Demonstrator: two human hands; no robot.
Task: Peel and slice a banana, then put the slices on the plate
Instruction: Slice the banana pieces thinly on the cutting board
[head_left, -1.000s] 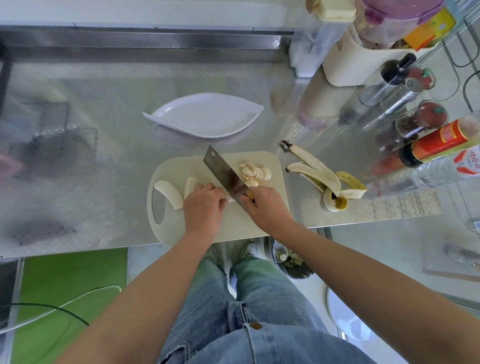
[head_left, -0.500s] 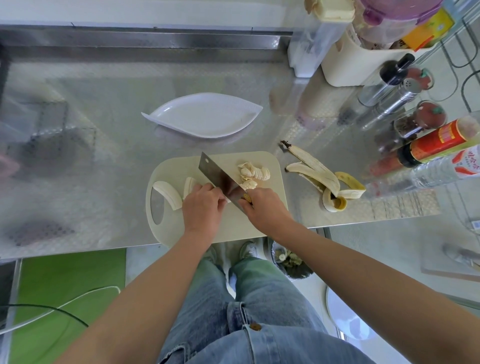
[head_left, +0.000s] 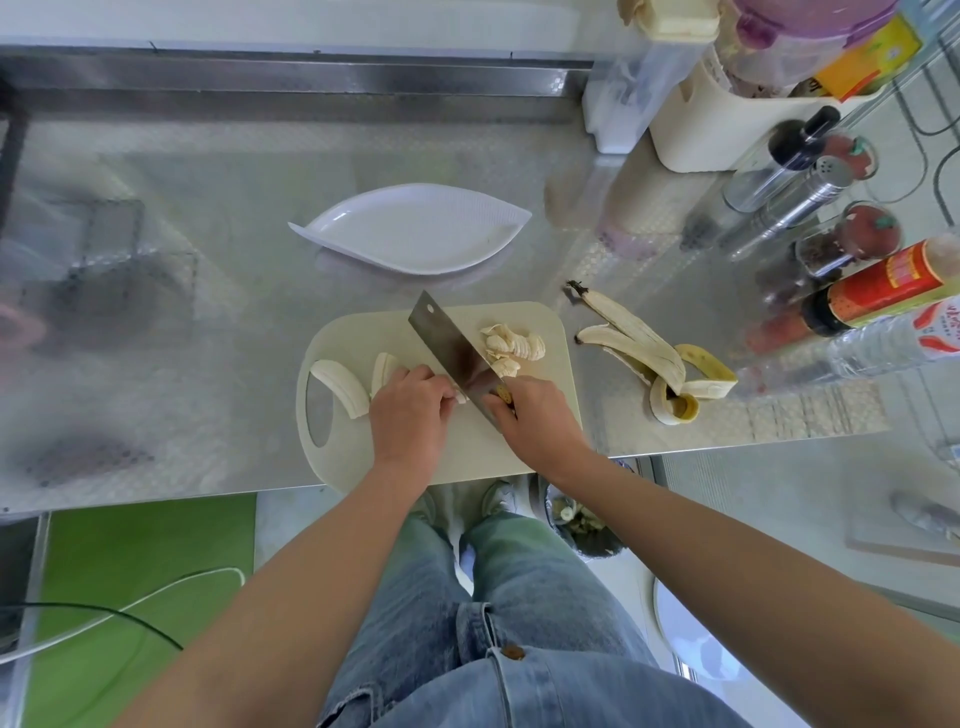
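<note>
Bearing banana slices (head_left: 511, 345): cutting board (head_left: 363, 325).

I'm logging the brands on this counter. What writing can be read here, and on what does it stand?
No text here can be read.
Red-labelled bottle: yellow print, too blurred to read.
Clear plastic bottle: red characters on its red-and-white label, too blurred to read.
Yellow packet at the far right: print too small to read.
</note>
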